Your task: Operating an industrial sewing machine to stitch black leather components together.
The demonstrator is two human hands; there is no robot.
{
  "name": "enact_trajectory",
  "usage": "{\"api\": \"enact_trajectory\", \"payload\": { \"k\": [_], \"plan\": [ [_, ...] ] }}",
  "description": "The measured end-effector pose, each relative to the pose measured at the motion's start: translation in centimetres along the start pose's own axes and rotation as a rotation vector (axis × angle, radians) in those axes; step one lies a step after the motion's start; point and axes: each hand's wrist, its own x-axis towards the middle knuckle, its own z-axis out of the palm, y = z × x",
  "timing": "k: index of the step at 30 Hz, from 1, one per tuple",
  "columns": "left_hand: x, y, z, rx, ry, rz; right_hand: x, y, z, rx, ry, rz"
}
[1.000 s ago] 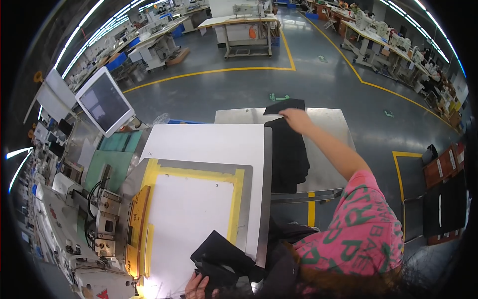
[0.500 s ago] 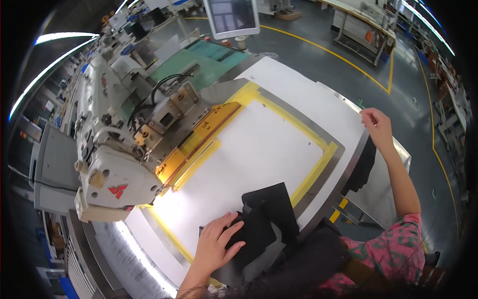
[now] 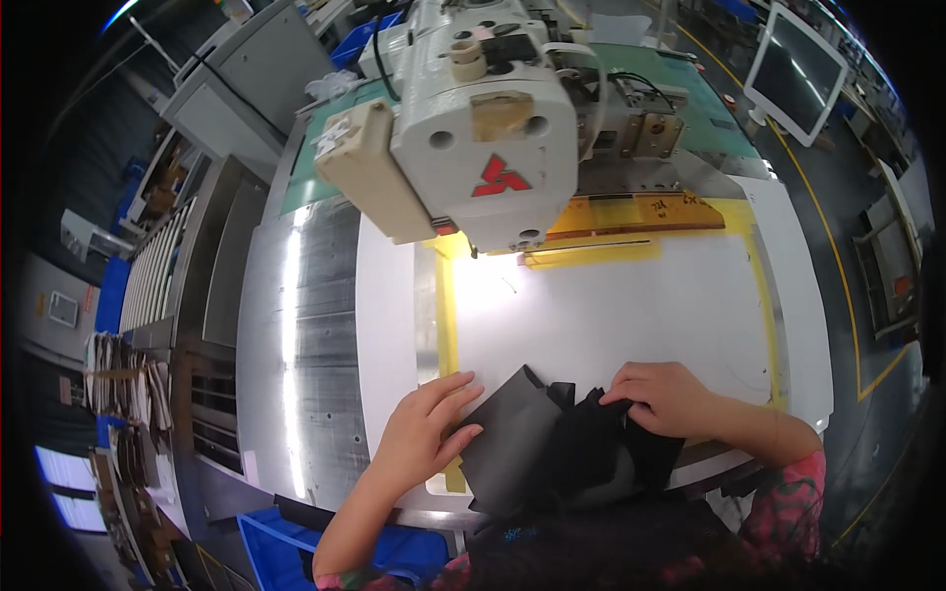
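Dark fabric pieces (image 3: 581, 443) lie bunched at the near edge of the white work surface, with a flatter grey-black panel (image 3: 505, 433) on their left. My left hand (image 3: 424, 433) rests at that panel's left edge, fingers spread and the thumb touching the cloth. On the other side, my right hand (image 3: 662, 396) pinches the upper right part of the black fabric between thumb and fingers. Beyond both hands stands the white head of a sewing machine (image 3: 483, 148), its lamp lighting the surface under it. An orange clamp bar (image 3: 641, 215) lies to the right of the head.
Yellow tape (image 3: 445, 325) borders the white work surface (image 3: 611, 315). A shiny metal table (image 3: 330, 345) adjoins it on the left. A blue bin (image 3: 271, 552) sits below at the near left. At the far right stands a screen (image 3: 800, 74).
My view has swung left. My right hand has come in from the far right side onto the black fabric and taken hold of it. My left hand stays at the cloth's left side.
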Motion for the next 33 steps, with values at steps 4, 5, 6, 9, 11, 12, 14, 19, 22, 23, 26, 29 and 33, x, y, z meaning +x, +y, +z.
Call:
{"api": "enact_trajectory", "payload": {
  "k": [4,5,6,9,11,12,14,19,22,23,26,29,33],
  "plan": [
    [-5.2,-2.0,-3.4,0.146,0.394,-0.258,4.9,1.2,-1.8,0.171,0.156,0.125],
    [-7.3,-3.1,-4.3,0.180,0.538,-0.345,5.8,1.3,-1.6,0.243,0.191,0.193],
    [-9.2,-4.6,-5.1,0.178,0.693,-0.431,6.1,2.0,-1.1,0.264,0.156,0.160],
    [-16.4,-9.6,-6.8,0.192,1.132,-0.701,5.6,3.9,0.2,0.125,0.239,-0.071],
    [-23.6,-11.7,-7.3,0.250,1.248,-0.842,5.3,3.3,0.0,0.054,0.212,-0.137],
    [-27.0,-12.5,-6.8,0.269,1.357,-0.953,5.5,3.2,0.1,0.069,0.200,-0.157],
    [-33.3,-13.8,-4.7,0.399,1.188,-1.227,5.7,3.0,0.2,0.120,0.203,-0.075],
    [-33.0,-15.0,2.0,0.065,0.996,-1.458,5.5,3.8,0.8,0.127,0.216,-0.033],
    [-32.6,-15.4,3.4,0.562,0.635,-1.181,5.6,3.4,0.6,0.125,0.210,-0.022],
    [-32.5,-15.6,3.0,0.561,0.641,-1.176,5.6,3.3,0.5,0.124,0.209,-0.013],
    [-36.8,-16.6,-0.1,0.207,1.055,-1.362,5.7,3.4,0.8,0.149,0.194,-0.023],
    [-36.2,-13.6,-5.5,-0.242,1.566,-1.130,5.7,3.2,0.7,0.145,0.200,-0.035],
    [-24.5,-5.8,-10.7,-0.415,1.402,-0.860,5.6,3.4,0.1,0.124,0.204,-0.045]
  ]
}}
